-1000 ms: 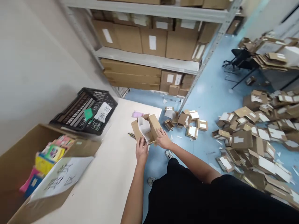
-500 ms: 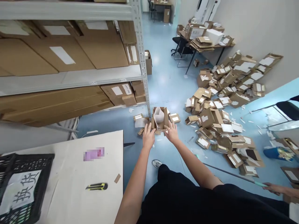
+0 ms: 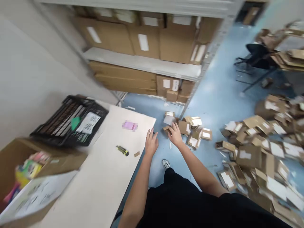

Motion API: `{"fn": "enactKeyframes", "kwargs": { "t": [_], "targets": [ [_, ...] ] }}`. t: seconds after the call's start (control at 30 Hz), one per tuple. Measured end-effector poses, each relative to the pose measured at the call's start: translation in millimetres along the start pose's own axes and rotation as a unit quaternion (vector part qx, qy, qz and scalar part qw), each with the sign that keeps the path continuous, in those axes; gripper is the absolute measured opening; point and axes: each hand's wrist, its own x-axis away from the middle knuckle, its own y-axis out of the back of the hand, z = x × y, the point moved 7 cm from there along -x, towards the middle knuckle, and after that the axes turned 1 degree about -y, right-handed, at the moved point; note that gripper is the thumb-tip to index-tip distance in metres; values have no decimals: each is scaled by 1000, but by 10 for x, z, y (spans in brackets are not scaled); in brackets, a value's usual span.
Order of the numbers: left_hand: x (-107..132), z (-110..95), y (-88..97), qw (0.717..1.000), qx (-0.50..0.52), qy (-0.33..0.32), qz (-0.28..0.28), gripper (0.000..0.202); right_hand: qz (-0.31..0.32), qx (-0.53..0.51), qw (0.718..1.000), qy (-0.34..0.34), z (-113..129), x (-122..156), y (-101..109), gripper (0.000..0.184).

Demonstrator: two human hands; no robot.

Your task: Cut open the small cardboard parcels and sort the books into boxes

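Both my hands are held out in front of me with fingers spread and nothing in them. My left hand (image 3: 151, 142) hovers over the right edge of the white table (image 3: 99, 177). My right hand (image 3: 175, 134) is over the blue floor, just above a few small opened cardboard boxes (image 3: 193, 128) lying there. A yellow and black utility knife (image 3: 122, 150) lies on the table left of my left hand, with a small cardboard scrap (image 3: 136, 154) beside it.
A black plastic crate (image 3: 71, 122) with a paper label sits at the table's far left. A large open carton (image 3: 26, 177) holds colourful packs. Metal shelving (image 3: 147, 63) carries brown cartons. A big heap of opened boxes (image 3: 266, 152) covers the floor at right.
The small open box that both hands held is no longer in them; my hands are now empty and spread. The view has swung back left toward the table and crate.
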Motion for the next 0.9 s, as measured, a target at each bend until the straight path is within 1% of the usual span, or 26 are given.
{"fn": "enactKeyframes", "kwargs": {
  "t": [0.1, 0.17, 0.23, 0.27, 0.33, 0.4, 0.47, 0.53, 0.6, 0.67, 0.77, 0.83, 0.9],
  "targets": [
    [440, 414, 473, 994, -36, 82, -67, 56, 39, -24, 994, 95, 698, -208, -304, 52],
    [846, 663, 789, 983, -59, 137, -111, 55, 71, -36, 984, 162, 1237, -229, -528, 52],
    [1340, 886, 1090, 967, -77, 192, -151, 54, 106, -45, 967, 226, 1810, -132, -762, 54],
    [1615, 984, 1229, 957, -84, 220, -169, 54, 124, -49, 957, 257, 2102, -38, -879, 54],
    [2207, 1152, 1483, 935, -98, 276, -202, 55, 157, -57, 934, 316, 2685, 237, -1110, 57],
    [2831, 1280, 1700, 908, -111, 332, -230, 57, 186, -64, 906, 375, 3248, 616, -1327, 59],
    [3466, 1362, 1885, 877, -124, 386, -258, 58, 214, -71, 875, 429, 3768, 1073, -1528, 61],
    [4094, 1401, 2034, 845, -135, 432, -285, 57, 244, -73, 843, 474, 4222, 1573, -1720, 60],
    [4711, 1401, 2149, 814, -138, 472, -310, 56, 272, -71, 814, 509, 4607, 2090, -1905, 60],
    [5320, 1368, 2231, 782, -137, 510, -330, 56, 295, -70, 785, 540, 4935, 2612, -2079, 61],
    [6224, 1260, 2303, 734, -131, 568, -349, 57, 327, -69, 737, 587, 5346, 3409, -2327, 64],
    [6821, 1149, 2312, 699, -121, 607, -358, 58, 355, -66, 701, 615, 5572, 3948, -2485, 66],
    [7413, 1002, 2281, 659, -105, 646, -371, 60, 387, -62, 661, 640, 5765, 4485, -2624, 67]
  ]
}}
